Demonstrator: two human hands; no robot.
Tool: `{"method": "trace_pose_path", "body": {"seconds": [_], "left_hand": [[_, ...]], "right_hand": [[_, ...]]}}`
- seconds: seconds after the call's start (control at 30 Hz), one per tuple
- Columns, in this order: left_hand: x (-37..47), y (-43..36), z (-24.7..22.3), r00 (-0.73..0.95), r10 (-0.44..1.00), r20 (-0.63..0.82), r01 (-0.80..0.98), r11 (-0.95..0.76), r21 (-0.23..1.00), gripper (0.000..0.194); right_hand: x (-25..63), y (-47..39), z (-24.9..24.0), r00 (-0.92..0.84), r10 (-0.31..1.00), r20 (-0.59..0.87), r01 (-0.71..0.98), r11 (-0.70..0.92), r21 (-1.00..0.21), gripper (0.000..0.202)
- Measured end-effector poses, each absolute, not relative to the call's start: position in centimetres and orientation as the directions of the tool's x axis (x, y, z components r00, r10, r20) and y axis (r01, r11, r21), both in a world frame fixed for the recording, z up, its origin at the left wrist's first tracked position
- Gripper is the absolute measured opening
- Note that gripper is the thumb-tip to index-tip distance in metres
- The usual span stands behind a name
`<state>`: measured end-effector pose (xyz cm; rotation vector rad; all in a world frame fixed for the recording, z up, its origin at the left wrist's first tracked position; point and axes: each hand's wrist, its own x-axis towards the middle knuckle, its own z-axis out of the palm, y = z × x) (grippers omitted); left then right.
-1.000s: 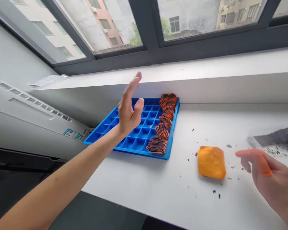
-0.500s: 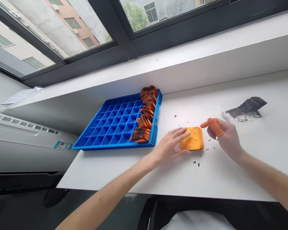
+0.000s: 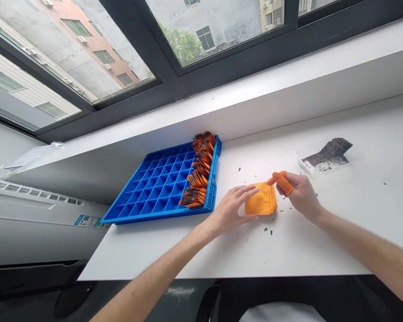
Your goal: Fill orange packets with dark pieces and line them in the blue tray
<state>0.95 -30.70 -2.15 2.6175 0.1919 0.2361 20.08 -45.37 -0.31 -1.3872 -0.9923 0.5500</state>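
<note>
A small stack of flat orange squares (image 3: 259, 203), like soft pouches or sheets, lies on the white table with its layers slightly fanned along the right edge. My left hand (image 3: 233, 208) is open at the stack's left side, fingers spread over its upper edge and thumb near its lower edge. Orange finger cots cover the thumb and forefinger of my right hand (image 3: 298, 192). Those two fingers are pinched together at the stack's upper right corner, and the exact hold between them is partly hidden. The other right fingers are curled.
A blue compartment tray (image 3: 154, 179) stands at the left, its right column filled with orange-and-black packets (image 3: 195, 197). On the right, a clear plastic tray (image 3: 300, 162) holds dark flat strips (image 3: 332, 150). Dark crumbs are scattered over the white table (image 3: 221, 264). A window ledge (image 3: 255, 96) runs behind.
My right hand has come left, its covered fingertips now at the stack's upper right corner. My left hand stays beside the stack. The whole view has shifted slightly.
</note>
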Motion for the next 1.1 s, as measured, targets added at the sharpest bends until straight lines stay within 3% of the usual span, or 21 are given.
{"method": "trace_pose_path", "body": {"seconds": [0.2,0.37,0.5,0.57,0.77,0.97,1.1], "left_hand": [[0.6,-30.2,-1.2,0.968,0.233,0.092,0.122,-0.759,0.639,0.078],[0.7,-30.2,-0.6,0.952,0.235,0.194,0.022,-0.689,0.725,0.075],[1.3,-30.4,0.6,0.902,0.365,0.232,-0.014,-0.512,0.859,0.049],[1.8,-30.5,0.9,0.866,0.456,0.206,-0.008,-0.398,0.917,0.035],[4.4,-31.2,-0.2,0.680,0.693,0.241,-0.011,-0.319,0.948,0.042],[5.5,-32.0,-1.0,0.694,0.678,0.240,-0.110,-0.230,0.967,0.032],[4.9,-31.9,-1.6,0.660,0.689,0.299,-0.105,-0.310,0.945,0.036]], "right_hand": [[20.0,-45.3,-0.8,0.487,0.828,0.278,0.279,0.154,-0.948,0.052],[20.1,-45.4,-0.9,0.471,0.802,0.367,0.387,0.186,-0.903,0.045],[20.3,-45.6,-0.2,0.438,0.753,0.491,0.495,0.253,-0.831,0.031],[20.5,-45.5,0.0,0.385,0.765,0.517,0.542,0.266,-0.797,0.034],[20.5,-45.3,-0.7,0.300,0.857,0.420,0.570,0.192,-0.799,0.035],[20.4,-45.3,-0.6,0.378,0.866,0.328,0.508,0.102,-0.855,0.037],[20.1,-45.4,-0.4,0.375,0.879,0.296,0.487,0.085,-0.869,0.034]]}}
